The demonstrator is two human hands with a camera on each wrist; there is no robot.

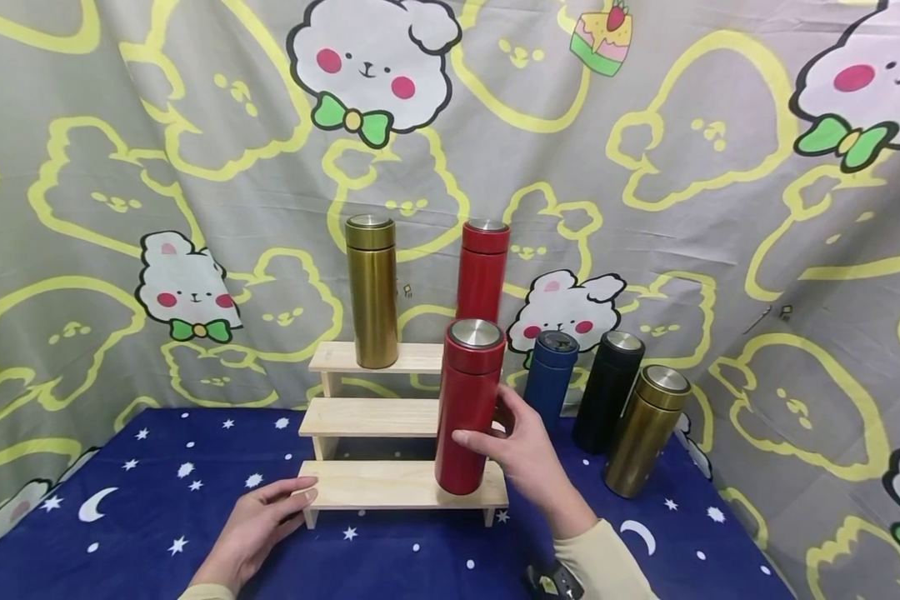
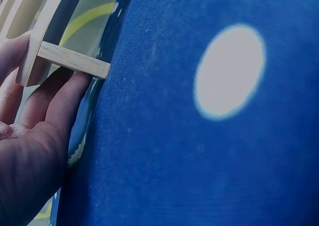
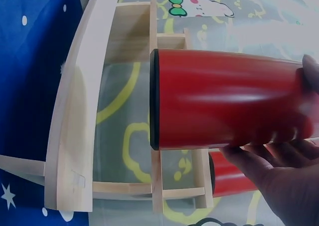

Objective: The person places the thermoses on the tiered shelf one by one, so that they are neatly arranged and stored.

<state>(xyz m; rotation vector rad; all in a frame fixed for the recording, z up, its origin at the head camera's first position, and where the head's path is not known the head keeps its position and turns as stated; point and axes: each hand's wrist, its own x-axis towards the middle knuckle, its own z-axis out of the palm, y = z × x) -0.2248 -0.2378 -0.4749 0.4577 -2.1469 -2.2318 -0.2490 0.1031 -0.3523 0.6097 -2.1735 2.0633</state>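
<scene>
My right hand (image 1: 525,442) grips a red thermos (image 1: 471,408) with a steel-topped lid, held upright at the right of a three-step wooden stand (image 1: 375,485). In the right wrist view the thermos's dark base (image 3: 155,99) hangs clear of the lowest board (image 3: 75,116). My left hand (image 1: 262,521) pinches the left end of that lowest step; the left wrist view shows fingers (image 2: 65,101) beneath the board by its leg (image 2: 75,59). On the top step stand a gold thermos (image 1: 372,300) at left and a second red thermos (image 1: 483,275) at right, partly hidden by the held one.
Right of the stand, a blue thermos (image 1: 551,379), a black thermos (image 1: 606,396) and a shorter gold thermos (image 1: 645,433) stand close together on the dark blue star-patterned cloth (image 1: 390,567). A grey cartoon-print curtain (image 1: 270,208) hangs right behind.
</scene>
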